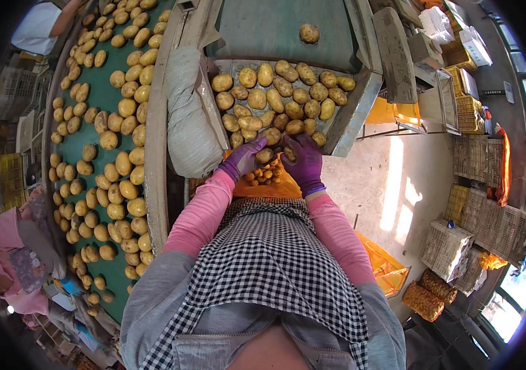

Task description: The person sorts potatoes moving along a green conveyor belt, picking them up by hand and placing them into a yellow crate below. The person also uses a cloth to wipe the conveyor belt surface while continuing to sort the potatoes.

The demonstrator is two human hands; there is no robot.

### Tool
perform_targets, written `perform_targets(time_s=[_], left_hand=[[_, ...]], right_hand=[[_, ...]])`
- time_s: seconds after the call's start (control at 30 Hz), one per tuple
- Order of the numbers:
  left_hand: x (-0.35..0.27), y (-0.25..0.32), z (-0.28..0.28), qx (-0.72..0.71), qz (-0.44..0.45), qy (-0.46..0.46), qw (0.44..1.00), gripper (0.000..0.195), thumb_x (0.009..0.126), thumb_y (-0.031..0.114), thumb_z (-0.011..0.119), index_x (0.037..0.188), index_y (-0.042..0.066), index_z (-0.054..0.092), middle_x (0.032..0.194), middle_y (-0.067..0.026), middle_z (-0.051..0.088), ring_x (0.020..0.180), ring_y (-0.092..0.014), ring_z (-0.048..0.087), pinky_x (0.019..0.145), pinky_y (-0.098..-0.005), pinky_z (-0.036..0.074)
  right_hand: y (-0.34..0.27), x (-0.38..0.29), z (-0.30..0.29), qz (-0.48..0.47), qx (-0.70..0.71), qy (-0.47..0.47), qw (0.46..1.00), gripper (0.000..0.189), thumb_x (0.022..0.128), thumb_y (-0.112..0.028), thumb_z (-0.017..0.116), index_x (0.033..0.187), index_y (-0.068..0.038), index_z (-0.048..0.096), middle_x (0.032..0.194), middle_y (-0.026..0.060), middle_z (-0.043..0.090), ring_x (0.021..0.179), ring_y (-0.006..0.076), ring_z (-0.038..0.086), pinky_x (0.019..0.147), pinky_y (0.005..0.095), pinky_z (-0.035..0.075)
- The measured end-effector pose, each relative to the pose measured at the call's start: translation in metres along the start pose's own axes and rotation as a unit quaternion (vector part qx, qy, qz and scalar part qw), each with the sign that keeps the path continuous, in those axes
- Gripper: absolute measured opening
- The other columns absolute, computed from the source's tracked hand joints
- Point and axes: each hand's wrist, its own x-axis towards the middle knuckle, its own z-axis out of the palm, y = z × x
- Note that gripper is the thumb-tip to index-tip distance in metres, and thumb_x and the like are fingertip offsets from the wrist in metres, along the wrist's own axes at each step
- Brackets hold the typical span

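Note:
My left hand (pixel 244 159), in a purple glove, holds a potato (pixel 264 156) at the open lower end of a metal chute (pixel 346 125). My right hand (pixel 307 162), gloved the same way, has its thumb and fingers around another potato (pixel 289 154). More potatoes (pixel 257 99) lie spread over the chute floor just beyond my fingertips. Below my hands hangs an orange bag (pixel 286 187), with smaller-looking potatoes (pixel 263 175) visible inside. Parts of both palms are hidden from above.
One potato (pixel 309 33) rests on the belt (pixel 281 27) above the chute. Left, a green conveyor (pixel 91 76) carries many potatoes past a padded rail (pixel 189 111). Co-workers (pixel 27 249) stand beyond it. Plastic crates (pixel 445 249) and filled mesh sacks (pixel 423 301) stand right.

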Motion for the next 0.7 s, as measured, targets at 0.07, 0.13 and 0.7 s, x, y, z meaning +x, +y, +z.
perform_targets(time_s=[0.07, 0.13, 0.7], left_hand=[[-0.009, 0.01, 0.012, 0.005, 0.008, -0.022, 1.0, 0.072, 0.105, 0.019, 0.063, 0.167, 0.011, 0.027, 0.169, -0.004, 0.032, 0.155, -0.015, 0.03, 0.12, -0.0286, 0.031], [-0.007, 0.008, 0.004, 0.077, 0.053, -0.043, 0.995, 0.071, 0.106, 0.025, 0.062, 0.167, 0.012, 0.028, 0.167, -0.0055, 0.035, 0.152, -0.016, 0.034, 0.12, -0.0283, 0.032], [-0.006, 0.013, 0.038, 0.651, 0.502, 0.066, 0.566, 0.062, 0.084, 0.01, 0.076, 0.143, 0.015, 0.062, 0.149, -0.0109, 0.059, 0.134, -0.033, 0.058, 0.115, -0.046, 0.046]], right_hand=[[0.003, -0.002, 0.002, -0.012, -0.017, -0.006, 1.0, 0.054, 0.081, -0.034, 0.082, 0.132, -0.021, 0.07, 0.127, 0.0124, 0.067, 0.124, 0.0372, 0.06, 0.103, 0.0478, 0.052], [0.002, -0.001, 0.004, -0.023, -0.025, -0.014, 0.999, 0.052, 0.083, -0.036, 0.08, 0.132, -0.021, 0.069, 0.131, 0.0137, 0.066, 0.127, 0.0386, 0.057, 0.104, 0.0493, 0.051], [0.003, 0.0, 0.001, -0.026, -0.016, -0.05, 0.998, 0.058, 0.079, -0.03, 0.081, 0.128, -0.006, 0.063, 0.132, 0.0197, 0.059, 0.127, 0.0422, 0.054, 0.108, 0.0521, 0.045]])
